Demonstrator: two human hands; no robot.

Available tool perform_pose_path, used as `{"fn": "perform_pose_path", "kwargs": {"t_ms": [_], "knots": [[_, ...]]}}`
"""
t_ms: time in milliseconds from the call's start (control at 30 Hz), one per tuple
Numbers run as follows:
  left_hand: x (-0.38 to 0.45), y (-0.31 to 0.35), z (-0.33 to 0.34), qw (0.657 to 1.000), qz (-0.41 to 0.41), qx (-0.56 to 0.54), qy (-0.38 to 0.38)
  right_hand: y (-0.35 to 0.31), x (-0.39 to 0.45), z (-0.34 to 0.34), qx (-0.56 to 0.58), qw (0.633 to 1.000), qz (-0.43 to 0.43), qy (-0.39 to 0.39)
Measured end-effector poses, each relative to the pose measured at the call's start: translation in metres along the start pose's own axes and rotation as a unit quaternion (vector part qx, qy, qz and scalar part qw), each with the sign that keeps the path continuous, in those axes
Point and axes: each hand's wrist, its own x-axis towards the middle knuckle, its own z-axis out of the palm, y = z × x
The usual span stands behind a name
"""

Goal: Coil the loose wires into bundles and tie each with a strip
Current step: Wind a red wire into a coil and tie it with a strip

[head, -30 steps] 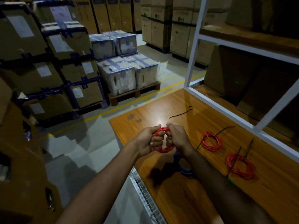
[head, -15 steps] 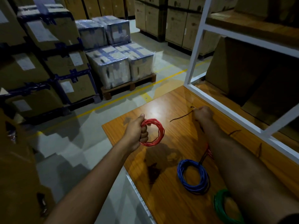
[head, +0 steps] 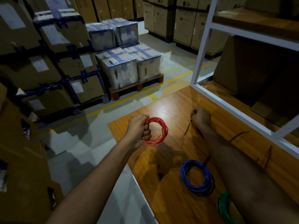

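My left hand (head: 138, 130) grips a coil of red wire (head: 159, 126) and holds it above the near-left corner of the wooden table (head: 165, 183). Farther right, my right hand (head: 201, 117) pinches a thin dark strip (head: 186, 132) that hangs from its fingers down toward the table. A coiled blue wire (head: 196, 177) lies on the table by my right forearm. Part of a green coil (head: 224, 209) shows at the bottom, partly hidden by that forearm. Two more dark strips (head: 239, 135) lie to the right of my arm.
A white metal shelf frame (head: 200, 59) rises along the table's far and right sides, with cardboard behind it. Stacked cartons and a wrapped pallet (head: 127, 68) stand across the aisle on the left. The table's left edge drops to the grey floor.
Both hands held the red coil together a second ago. My right hand then left it, reached to the far strip, and now has that strip lifted off the table.
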Motion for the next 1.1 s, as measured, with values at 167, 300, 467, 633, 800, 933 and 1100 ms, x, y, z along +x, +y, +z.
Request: {"fn": "perform_pose_path", "kwargs": {"t_ms": [167,300,467,633,800,933,1100], "knots": [[-0.017,0.006,0.004,1.0,0.004,-0.006,-0.015,-0.022,-0.031,-0.011,0.13,0.99,-0.06,0.022],[-0.031,0.008,0.009,0.999,0.001,-0.038,-0.029,-0.057,-0.049,-0.024,0.228,0.968,-0.083,0.068],[-0.048,0.01,0.012,0.998,-0.002,-0.038,-0.04,-0.089,-0.065,-0.031,0.32,0.942,-0.085,0.06],[-0.057,0.011,0.004,0.999,0.005,-0.02,-0.026,-0.107,-0.072,-0.039,0.378,0.924,-0.042,-0.04],[-0.067,0.018,-0.008,0.999,-0.005,-0.03,-0.032,-0.118,-0.074,-0.044,0.399,0.905,-0.022,-0.144],[-0.073,0.022,-0.021,0.999,-0.005,-0.038,-0.027,-0.119,-0.074,-0.052,0.406,0.901,0.001,-0.15],[-0.074,0.022,-0.027,0.999,-0.001,-0.029,-0.029,-0.137,-0.101,-0.05,0.396,0.894,0.003,-0.211]]}}
